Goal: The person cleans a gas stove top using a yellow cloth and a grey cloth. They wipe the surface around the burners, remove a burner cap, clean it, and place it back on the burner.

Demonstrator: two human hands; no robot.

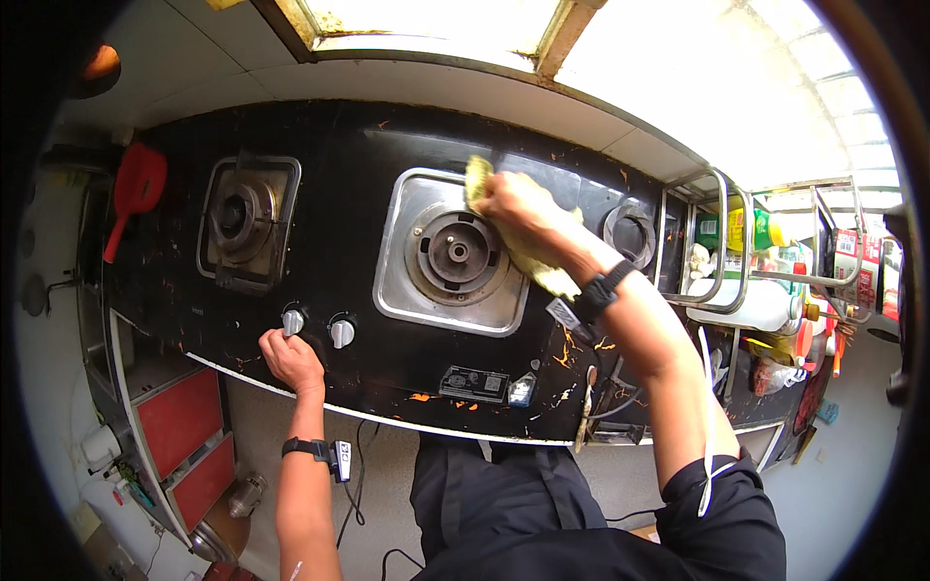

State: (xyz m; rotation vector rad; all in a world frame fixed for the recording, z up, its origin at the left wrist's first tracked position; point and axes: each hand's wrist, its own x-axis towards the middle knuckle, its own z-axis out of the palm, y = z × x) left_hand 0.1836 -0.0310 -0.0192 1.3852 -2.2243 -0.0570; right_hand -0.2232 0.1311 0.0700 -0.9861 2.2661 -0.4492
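Note:
My right hand (517, 203) grips a yellowish cloth (534, 258) at the back right of the large burner's square steel drip tray (398, 290). Part of the cloth sticks up beyond my fingers, and the rest hangs below the hand along the tray's right side. The round gas burner (458, 252) sits bare in the middle of that tray. My left hand (293, 362) rests with curled fingers at the front of the black gas cooktop (338, 240), just below the left control knob (293, 322). Whether it touches that knob is unclear. A second knob (342, 333) is to its right.
A second burner (236, 218) is at the left, beside a red plastic dipper (138, 181). On the right lie a metal ring (629, 234), a brush (585, 407) and a metal rack (716, 236) with bottles, including a white jug (745, 305). Cables hang below the counter.

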